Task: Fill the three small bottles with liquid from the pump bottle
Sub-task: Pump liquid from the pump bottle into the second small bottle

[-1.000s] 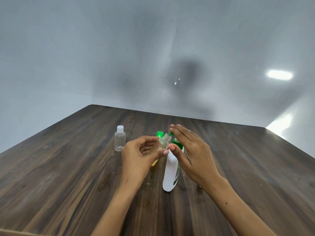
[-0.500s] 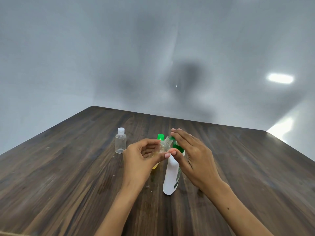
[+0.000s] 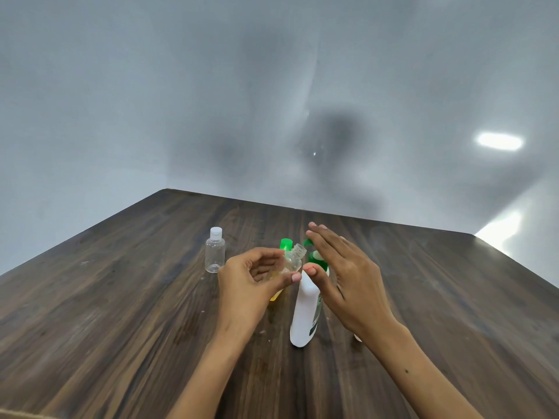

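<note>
Right now we hold a small uncapped clear bottle in our left hand, fingers and thumb curled round its body, so that grip is closed on it. The bottle is tilted, its threaded open neck leaning toward the green pump head of the white pump bottle, which stands upright on the dark wooden desk. Our right hand is spread flat over the pump, fingers straight and reaching past the nozzle, thumb near the pump collar; that grip is open, curled round nothing. We cannot tell whether the palm presses on the pump head or only hovers over it. Behind our left hand stands a bottle with a green cap and yellowish contents, mostly hidden. Farther left, well apart from the others, a clear bottle with a white cap stands upright and looks empty.
</note>
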Available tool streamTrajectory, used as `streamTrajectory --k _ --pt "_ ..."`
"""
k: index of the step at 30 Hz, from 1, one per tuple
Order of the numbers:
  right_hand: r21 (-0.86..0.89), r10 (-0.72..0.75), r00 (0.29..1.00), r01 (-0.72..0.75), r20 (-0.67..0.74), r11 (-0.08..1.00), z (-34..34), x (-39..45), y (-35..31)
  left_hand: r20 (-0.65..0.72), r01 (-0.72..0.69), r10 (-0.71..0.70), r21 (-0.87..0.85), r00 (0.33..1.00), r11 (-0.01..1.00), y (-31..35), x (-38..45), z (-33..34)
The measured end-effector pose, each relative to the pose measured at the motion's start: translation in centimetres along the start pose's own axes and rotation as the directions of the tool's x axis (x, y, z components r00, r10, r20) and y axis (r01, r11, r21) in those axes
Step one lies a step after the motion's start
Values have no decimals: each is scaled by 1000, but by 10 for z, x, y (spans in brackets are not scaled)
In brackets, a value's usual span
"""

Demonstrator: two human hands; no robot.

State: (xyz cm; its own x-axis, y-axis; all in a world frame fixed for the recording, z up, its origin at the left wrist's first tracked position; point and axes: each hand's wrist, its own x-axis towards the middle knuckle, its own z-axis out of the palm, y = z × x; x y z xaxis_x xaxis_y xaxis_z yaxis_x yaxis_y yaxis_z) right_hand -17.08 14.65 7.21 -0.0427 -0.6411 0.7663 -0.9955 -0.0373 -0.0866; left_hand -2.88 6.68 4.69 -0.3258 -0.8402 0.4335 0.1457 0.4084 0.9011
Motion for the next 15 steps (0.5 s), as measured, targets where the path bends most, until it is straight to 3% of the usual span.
streamTrajectory --k 15 --pt "28 18 999 -17 -37 999 2 -2 -3 -1 8 -8 -14 1000 1000 0 -1 2"
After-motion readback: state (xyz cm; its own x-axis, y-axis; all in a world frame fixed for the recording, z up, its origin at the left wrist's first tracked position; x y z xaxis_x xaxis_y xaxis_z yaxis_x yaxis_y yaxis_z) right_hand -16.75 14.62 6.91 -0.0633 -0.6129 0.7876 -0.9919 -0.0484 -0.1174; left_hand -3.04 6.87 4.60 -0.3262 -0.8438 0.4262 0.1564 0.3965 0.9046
